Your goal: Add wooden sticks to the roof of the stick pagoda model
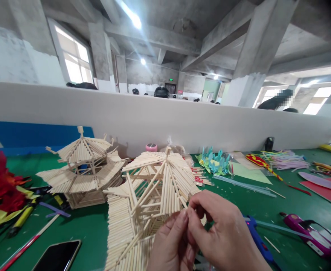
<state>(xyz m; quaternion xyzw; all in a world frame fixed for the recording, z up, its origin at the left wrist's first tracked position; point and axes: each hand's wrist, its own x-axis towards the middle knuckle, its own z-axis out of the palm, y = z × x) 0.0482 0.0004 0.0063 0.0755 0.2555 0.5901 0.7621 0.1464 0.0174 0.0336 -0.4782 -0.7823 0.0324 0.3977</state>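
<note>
Presently we have both hands at the near model (171,188), which stands front and centre on the green table (90,224). Left hand (169,241): thumb and fingers drawn together just in front of the upper roof's edge. Right hand (221,226): thumb and forefinger in a pinch, the tips meeting those of the left. Whatever lies between them is hidden or too small; we cannot tell. We judge the step in hand to be fine fingertip work at that edge; a next move would call for a light, steady touch, with the wrists clear of the slats. Materials: pale, thin wooden sticks, laid side by side into ribbed, sloping panels; 2 tiers of roof, an airy lattice of struts between, a short stub at the peak. The 2nd model (83,175), behind and to the left, repeats the form, with upturned tips at its corners. To the right we note a blue glue gun (258,241), smooth-bodied with a small red light, clear glue sticks (244,185) beyond, and a loose stick (272,244) near the gun. Farther off: a spiky blue-green flower (214,160) and a heap of thin pastel stems (284,160). At left, a glossy dark phone (58,256) lies flat.
</note>
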